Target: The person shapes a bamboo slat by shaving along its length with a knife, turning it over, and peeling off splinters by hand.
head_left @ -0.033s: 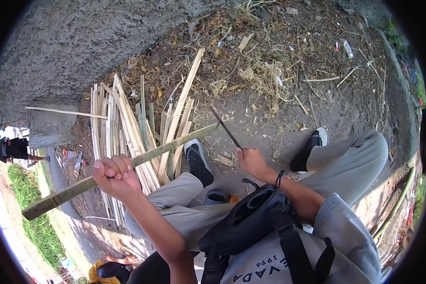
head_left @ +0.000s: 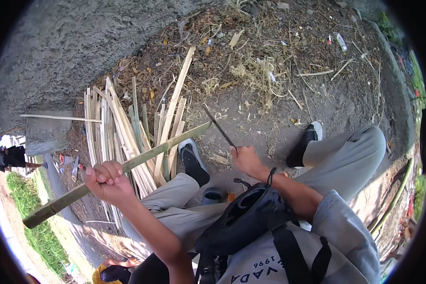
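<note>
My left hand [head_left: 110, 182] is wrapped round a long greenish bamboo strip [head_left: 149, 150], which slants from the lower left up to the right. My right hand [head_left: 247, 160] is closed on a knife with a narrow dark blade [head_left: 220, 128]; its handle is hidden in the fist. The blade crosses the strip close to its far end and appears to touch it. Beneath the strip lies a pile of pale split bamboo strips [head_left: 123, 123], left of my shoe [head_left: 192, 163].
Shavings [head_left: 251, 75] and dry leaves litter the soil ahead. A rough grey concrete surface [head_left: 80, 52] rises at upper left. A black bag [head_left: 241, 217] hangs at my front, beside a dark cup-like container [head_left: 214, 195]. Another person [head_left: 113, 273] is at lower left, another [head_left: 14, 157] farther off.
The whole view has shifted slightly. My left hand and the near end of the bamboo strip sit a little lower; the knife still crosses the strip near its far end.
</note>
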The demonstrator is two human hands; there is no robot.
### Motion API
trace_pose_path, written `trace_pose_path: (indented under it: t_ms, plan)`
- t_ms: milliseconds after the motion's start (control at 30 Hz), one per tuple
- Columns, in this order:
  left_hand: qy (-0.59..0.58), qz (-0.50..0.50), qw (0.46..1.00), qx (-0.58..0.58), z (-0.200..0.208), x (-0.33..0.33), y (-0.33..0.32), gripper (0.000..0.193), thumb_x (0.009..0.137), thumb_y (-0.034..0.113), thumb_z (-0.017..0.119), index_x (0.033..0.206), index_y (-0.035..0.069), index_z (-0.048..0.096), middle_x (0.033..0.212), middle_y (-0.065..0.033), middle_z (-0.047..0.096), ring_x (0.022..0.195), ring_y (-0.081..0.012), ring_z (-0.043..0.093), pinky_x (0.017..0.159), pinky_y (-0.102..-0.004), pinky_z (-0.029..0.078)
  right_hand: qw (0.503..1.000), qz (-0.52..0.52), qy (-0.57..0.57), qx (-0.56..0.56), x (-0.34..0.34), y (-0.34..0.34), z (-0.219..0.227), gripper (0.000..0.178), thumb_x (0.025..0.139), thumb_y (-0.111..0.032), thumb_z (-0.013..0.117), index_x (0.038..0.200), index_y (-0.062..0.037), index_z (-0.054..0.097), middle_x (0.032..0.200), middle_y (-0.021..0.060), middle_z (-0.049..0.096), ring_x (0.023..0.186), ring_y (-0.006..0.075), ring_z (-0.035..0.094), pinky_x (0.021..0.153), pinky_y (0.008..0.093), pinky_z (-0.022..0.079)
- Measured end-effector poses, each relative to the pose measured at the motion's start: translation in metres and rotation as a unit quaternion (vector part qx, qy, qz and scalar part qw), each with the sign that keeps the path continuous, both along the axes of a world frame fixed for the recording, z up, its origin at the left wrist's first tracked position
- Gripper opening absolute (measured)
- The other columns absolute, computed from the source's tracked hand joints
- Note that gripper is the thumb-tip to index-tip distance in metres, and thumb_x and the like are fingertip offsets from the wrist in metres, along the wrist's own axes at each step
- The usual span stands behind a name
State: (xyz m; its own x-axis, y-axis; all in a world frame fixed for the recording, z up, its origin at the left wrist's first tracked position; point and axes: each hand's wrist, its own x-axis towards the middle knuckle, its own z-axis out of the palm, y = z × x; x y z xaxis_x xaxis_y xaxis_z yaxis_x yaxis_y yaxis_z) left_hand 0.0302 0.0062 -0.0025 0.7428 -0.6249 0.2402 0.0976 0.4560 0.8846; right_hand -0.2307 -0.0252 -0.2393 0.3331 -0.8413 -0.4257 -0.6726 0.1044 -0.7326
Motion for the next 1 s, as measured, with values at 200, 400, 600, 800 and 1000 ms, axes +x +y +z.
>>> trace_pose_path:
  t_ms: [200, 400, 600, 800, 1000]
  plan:
    - [-0.004, 0.005, 1.0, 0.011, -0.005, 0.041, 0.006, 0.04, 0.092, 0.02, 0.051, 0.056, 0.017, 0.034, 0.046, 0.0038, 0.028, 0.04, -0.0079, 0.025, 0.047, -0.024, 0.027, 0.997, 0.026, -0.023, 0.073, 0.003, -0.005, 0.022, 0.049, 0.096, -0.037, 0.045, 0.087, 0.0049, 0.068, 0.083, 0.0269, 0.065, 0.084, 0.0439, 0.065, 0.079, 0.0504, 0.052]
    - [-0.023, -0.025, 0.999, 0.01, 0.007, 0.047, -0.015, 0.039, 0.092, 0.02, 0.054, 0.057, 0.017, 0.037, 0.047, 0.0035, 0.029, 0.042, -0.0081, 0.027, 0.049, -0.0245, 0.027, 0.998, 0.034, -0.021, 0.048, -0.029, -0.004, 0.035, 0.045, 0.095, -0.036, 0.046, 0.089, 0.0022, 0.069, 0.089, 0.0235, 0.067, 0.088, 0.0395, 0.066, 0.081, 0.0471, 0.053]
    - [-0.047, 0.0, 0.999, -0.005, 0.011, 0.015, -0.042, 0.039, 0.092, 0.02, 0.054, 0.057, 0.016, 0.037, 0.046, 0.0039, 0.031, 0.039, -0.0073, 0.026, 0.044, -0.0241, 0.025, 0.998, -0.001, 0.032, 0.049, -0.041, -0.023, 0.026, 0.036, 0.091, -0.031, 0.052, 0.091, 0.001, 0.068, 0.089, 0.0228, 0.068, 0.087, 0.0377, 0.067, 0.078, 0.0464, 0.054]
    - [-0.021, -0.014, 1.0, -0.01, 0.013, 0.009, -0.038, 0.039, 0.093, 0.019, 0.052, 0.057, 0.016, 0.037, 0.046, 0.0028, 0.031, 0.038, -0.0079, 0.027, 0.044, -0.0242, 0.028, 0.998, -0.002, 0.051, 0.031, -0.034, -0.02, 0.019, 0.033, 0.089, -0.029, 0.055, 0.09, 0.0013, 0.067, 0.087, 0.0245, 0.067, 0.084, 0.0406, 0.067, 0.076, 0.048, 0.054]
    - [-0.012, -0.016, 1.0, -0.014, 0.014, 0.002, -0.029, 0.037, 0.093, 0.02, 0.05, 0.059, 0.015, 0.036, 0.047, 0.0014, 0.033, 0.038, -0.0094, 0.028, 0.044, -0.0265, 0.03, 0.997, 0.031, 0.071, -0.006, -0.026, -0.014, 0.008, 0.034, 0.087, -0.031, 0.058, 0.091, 0.0015, 0.066, 0.086, 0.0253, 0.066, 0.082, 0.0422, 0.066, 0.075, 0.0486, 0.053]
